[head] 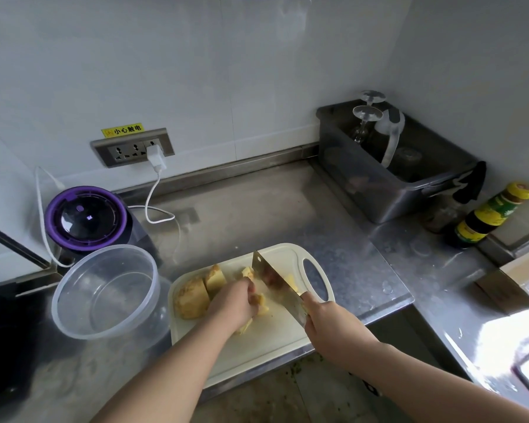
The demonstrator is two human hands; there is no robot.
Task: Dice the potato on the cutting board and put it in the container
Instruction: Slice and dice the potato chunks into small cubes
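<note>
A pale plastic cutting board [257, 340] lies on the brushed-steel table [257, 203]. The yellow potato [196, 294], in rough chunks, sits at its 10 o'clock. The left hand [232, 306] curls over one piece. The right hand [327, 319] grips a broad steel cleaver [275, 279]. A round clear container [104, 291] stands at the board's 9 o'clock.

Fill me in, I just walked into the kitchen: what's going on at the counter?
A person is dicing potato on the white cutting board. The right hand grips a cleaver, its blade down among the pieces; the left hand holds the piece beside it. Larger chunks lie on the board's left part. The clear container beside the board holds no potato yet.
</note>
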